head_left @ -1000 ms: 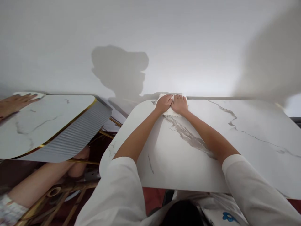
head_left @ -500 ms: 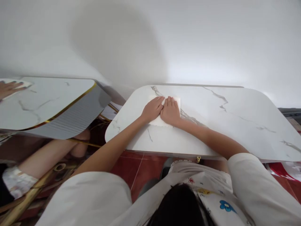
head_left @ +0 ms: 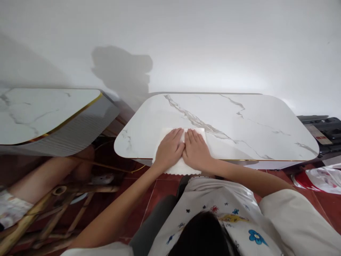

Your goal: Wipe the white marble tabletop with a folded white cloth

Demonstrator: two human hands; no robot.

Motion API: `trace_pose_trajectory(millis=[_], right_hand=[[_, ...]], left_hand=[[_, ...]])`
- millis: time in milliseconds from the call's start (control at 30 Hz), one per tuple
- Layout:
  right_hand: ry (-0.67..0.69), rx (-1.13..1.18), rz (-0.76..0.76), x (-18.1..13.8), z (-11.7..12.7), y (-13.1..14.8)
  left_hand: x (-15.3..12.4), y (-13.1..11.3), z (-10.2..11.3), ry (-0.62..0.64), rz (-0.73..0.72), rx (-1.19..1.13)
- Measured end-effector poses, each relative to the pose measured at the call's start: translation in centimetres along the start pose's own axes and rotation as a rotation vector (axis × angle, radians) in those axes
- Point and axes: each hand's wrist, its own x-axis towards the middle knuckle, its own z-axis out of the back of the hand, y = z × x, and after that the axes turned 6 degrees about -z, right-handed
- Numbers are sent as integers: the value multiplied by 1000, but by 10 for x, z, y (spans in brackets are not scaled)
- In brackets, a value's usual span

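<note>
A thin white cloth (head_left: 183,167) with a wavy edge lies at the front of a white, grey-veined marble-look tabletop (head_left: 149,117). Its near part hangs past the gold-trimmed front edge. My left hand (head_left: 169,149) rests flat on the cloth, fingers stretched out. Beside it, my right hand (head_left: 197,151) lies flat on the cloth too, palm down with the fingers extended. The two hands touch around the thumbs and cover much of the cloth.
Another marble-look table (head_left: 53,110) with a ribbed grey side stands to the left. Below it are a person's bare leg (head_left: 53,174) and a bamboo chair (head_left: 58,206). A white wall (head_left: 213,42) rises behind. On the right are a black object (head_left: 330,129) and a red-and-white bag (head_left: 319,179).
Both hands and the cloth have moved from mid-table toward me, to the front edge. The view has shifted, and the other person's hand on the left table has left the picture.
</note>
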Motion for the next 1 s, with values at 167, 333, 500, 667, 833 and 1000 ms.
trace_pose_trajectory(millis=[167, 333, 500, 667, 833, 1000], right_hand=[[23, -35, -47, 0, 11, -35], [53, -71, -54, 61, 12, -61], [34, -83, -38, 146, 8, -93], [-1, -75, -53, 214, 2, -120], [-55, -68, 2, 264, -1, -140], [-88, -108, -78, 288, -2, -148]], left_hand=[[27, -27, -10, 21, -12, -79], [83, 1, -23, -16, -28, -159], [157, 43, -41, -105, -50, -234], [214, 72, -55, -174, -6, -249], [254, 90, -64, -189, 69, -203], [282, 101, -71, -190, 141, -196]])
